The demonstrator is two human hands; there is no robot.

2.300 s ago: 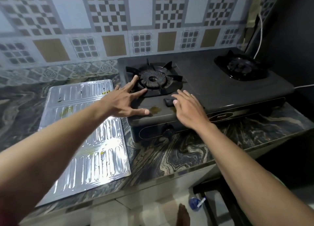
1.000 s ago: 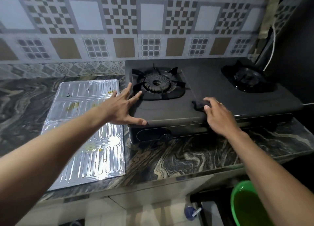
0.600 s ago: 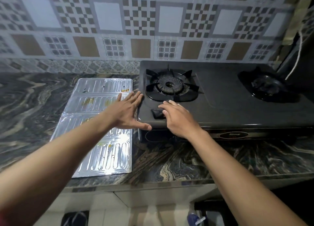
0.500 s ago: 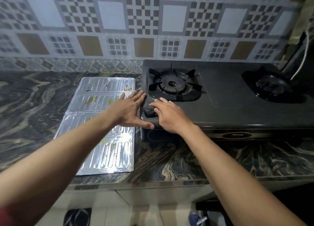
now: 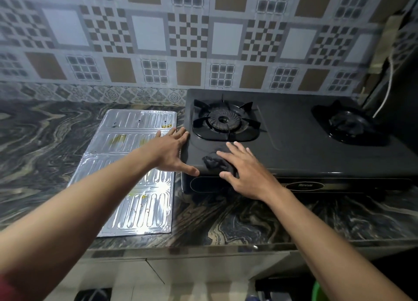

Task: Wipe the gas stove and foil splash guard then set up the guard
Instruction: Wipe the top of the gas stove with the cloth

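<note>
A black two-burner gas stove (image 5: 294,142) stands on the marbled counter. My right hand (image 5: 244,169) presses a small dark cloth (image 5: 213,162) flat against the stove's front left corner, below the left burner (image 5: 224,119). My left hand (image 5: 172,151) lies open against the stove's left edge, fingers spread, thumb on the front corner. The silver foil splash guard (image 5: 133,176) lies flat on the counter left of the stove, with yellow stains on it.
The right burner (image 5: 348,124) sits near a dark wall with a white cable (image 5: 388,86). Patterned tiles (image 5: 181,40) back the counter (image 5: 248,223). A green basin's rim (image 5: 319,291) shows on the floor at the lower right.
My right hand has wiped the cloth back and forth along the stove's front, from the middle to the left corner, and now sits slightly right of it. My left hand stayed at the stove's left edge.
</note>
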